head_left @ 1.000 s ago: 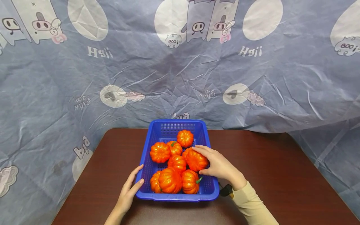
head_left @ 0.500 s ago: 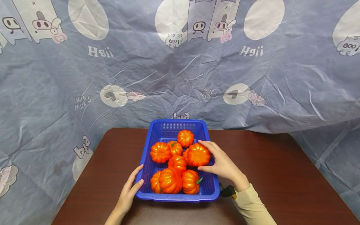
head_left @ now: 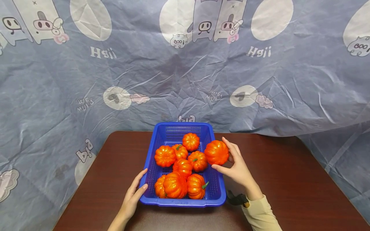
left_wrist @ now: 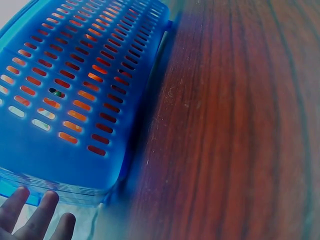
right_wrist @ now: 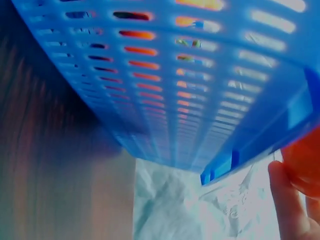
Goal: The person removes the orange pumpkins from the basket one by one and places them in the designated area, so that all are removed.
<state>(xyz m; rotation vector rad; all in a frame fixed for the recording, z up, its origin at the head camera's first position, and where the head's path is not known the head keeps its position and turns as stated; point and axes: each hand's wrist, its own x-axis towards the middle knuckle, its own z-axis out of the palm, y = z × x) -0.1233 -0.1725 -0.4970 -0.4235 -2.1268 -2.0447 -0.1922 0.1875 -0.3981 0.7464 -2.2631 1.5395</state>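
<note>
A blue plastic basket (head_left: 182, 202) with slotted walls stands on the table, with several small orange pumpkins inside. My right hand (head_left: 241, 166) holds one orange pumpkin (head_left: 216, 152) between thumb and fingers, over the basket's right rim. Part of that pumpkin (right_wrist: 305, 160) and a finger (right_wrist: 287, 200) show at the right edge of the right wrist view. At the basket's left rim rests my left hand (head_left: 130, 195), thumb and fingers extended. A green-stemmed pumpkin (head_left: 198, 161) lies uncovered near the basket's right wall. Through the wall slots (left_wrist: 80, 95), other pumpkins show orange in the left wrist view.
The dark brown wooden table (head_left: 283, 179) extends on both sides of the basket. Behind it hangs a wrinkled grey-blue printed cloth (head_left: 185, 80). A dark band with a black device (head_left: 237, 199) sits at the right wrist, close to the basket's right front corner.
My right hand has lifted the pumpkin and moved it rightward, from inside the basket to over its right rim. The pumpkin beneath is now uncovered. The left hand has not moved.
</note>
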